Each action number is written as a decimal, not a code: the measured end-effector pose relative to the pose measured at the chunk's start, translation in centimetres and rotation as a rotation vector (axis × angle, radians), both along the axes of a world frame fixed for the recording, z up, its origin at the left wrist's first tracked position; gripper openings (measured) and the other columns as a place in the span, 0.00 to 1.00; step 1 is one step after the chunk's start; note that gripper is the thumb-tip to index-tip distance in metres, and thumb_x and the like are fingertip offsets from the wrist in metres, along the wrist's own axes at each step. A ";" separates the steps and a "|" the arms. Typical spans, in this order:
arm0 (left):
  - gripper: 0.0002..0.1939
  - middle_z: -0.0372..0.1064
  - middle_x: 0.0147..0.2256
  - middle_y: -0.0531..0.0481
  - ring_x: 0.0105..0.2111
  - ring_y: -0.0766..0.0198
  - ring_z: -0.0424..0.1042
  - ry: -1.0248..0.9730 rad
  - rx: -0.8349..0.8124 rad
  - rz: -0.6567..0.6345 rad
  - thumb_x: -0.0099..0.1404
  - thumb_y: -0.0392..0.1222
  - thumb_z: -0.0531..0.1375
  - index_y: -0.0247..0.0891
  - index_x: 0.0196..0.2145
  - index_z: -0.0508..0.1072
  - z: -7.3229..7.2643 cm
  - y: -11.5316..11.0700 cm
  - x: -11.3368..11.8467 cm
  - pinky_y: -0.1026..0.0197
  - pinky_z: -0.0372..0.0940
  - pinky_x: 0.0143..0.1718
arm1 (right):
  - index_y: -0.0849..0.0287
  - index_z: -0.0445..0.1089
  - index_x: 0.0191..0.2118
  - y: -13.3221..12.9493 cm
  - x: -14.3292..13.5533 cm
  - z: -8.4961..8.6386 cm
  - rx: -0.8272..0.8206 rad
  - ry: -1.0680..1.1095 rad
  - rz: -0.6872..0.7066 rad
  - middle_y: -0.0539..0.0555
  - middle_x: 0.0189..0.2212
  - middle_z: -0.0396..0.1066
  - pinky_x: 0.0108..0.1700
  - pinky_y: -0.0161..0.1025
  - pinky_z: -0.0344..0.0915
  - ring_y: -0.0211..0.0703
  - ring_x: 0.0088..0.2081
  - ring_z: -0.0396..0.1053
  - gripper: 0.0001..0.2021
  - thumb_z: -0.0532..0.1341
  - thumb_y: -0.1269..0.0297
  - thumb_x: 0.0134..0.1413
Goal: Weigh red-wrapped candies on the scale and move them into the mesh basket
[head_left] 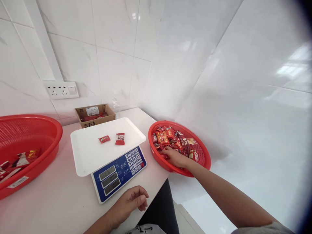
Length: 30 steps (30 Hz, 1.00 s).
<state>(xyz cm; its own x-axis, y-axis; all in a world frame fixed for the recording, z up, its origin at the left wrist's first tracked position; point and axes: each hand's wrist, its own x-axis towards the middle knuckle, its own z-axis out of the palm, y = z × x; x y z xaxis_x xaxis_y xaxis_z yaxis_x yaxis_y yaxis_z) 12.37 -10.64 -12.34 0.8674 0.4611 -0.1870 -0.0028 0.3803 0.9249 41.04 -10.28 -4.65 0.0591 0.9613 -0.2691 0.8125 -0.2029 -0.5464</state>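
My right hand (pixel 174 157) reaches into the round red basket (pixel 204 152) on the right, its fingers among red-wrapped snacks (pixel 163 137); its fingertips are partly hidden there, so any hold is unclear. My left hand (pixel 130 203) hovers by the table's front edge, below the scale, fingers loosely curled and apart with nothing in them. The digital scale (pixel 122 172) has a white tray (pixel 92 156) on top. Two small red packets lie on that tray, a flat one (pixel 104 139) and a red-and-white one (pixel 120 138).
Another red basket (pixel 52 143) with several packets stands at the far left. Behind the scale are a cardboard box (pixel 99 121) holding red packets and a clear plastic bottle (pixel 115 105). A socket panel (pixel 62 90) is on the tiled wall. The wall rises close behind the right basket.
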 end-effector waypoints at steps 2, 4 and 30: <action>0.24 0.69 0.29 0.49 0.30 0.63 0.68 -0.004 -0.024 0.015 0.57 0.62 0.61 0.35 0.35 0.70 0.0 0.0 0.0 0.59 0.61 0.37 | 0.55 0.74 0.45 0.1 0.2 0.3 0.021 0.034 -0.042 0.56 0.46 0.70 0.51 0.45 0.62 0.54 0.47 0.69 0.17 0.63 0.69 0.46; 0.24 0.70 0.29 0.48 0.30 0.63 0.69 -0.015 -0.053 0.031 0.57 0.61 0.61 0.35 0.35 0.71 0.0 0.1 0.0 0.59 0.61 0.36 | 0.57 0.73 0.41 0.1 0.4 0.9 0.038 0.084 -0.086 0.54 0.42 0.73 0.49 0.44 0.64 0.53 0.44 0.70 0.13 0.65 0.65 0.46; 0.22 0.71 0.29 0.48 0.29 0.65 0.69 -0.049 -0.146 0.068 0.58 0.59 0.62 0.34 0.35 0.72 0.2 -0.1 0.0 0.61 0.61 0.34 | 0.55 0.61 0.20 -0.8 1.7 4.3 0.298 -0.101 -0.542 0.54 0.24 0.70 0.38 0.44 0.61 0.52 0.32 0.69 0.24 0.49 0.44 0.57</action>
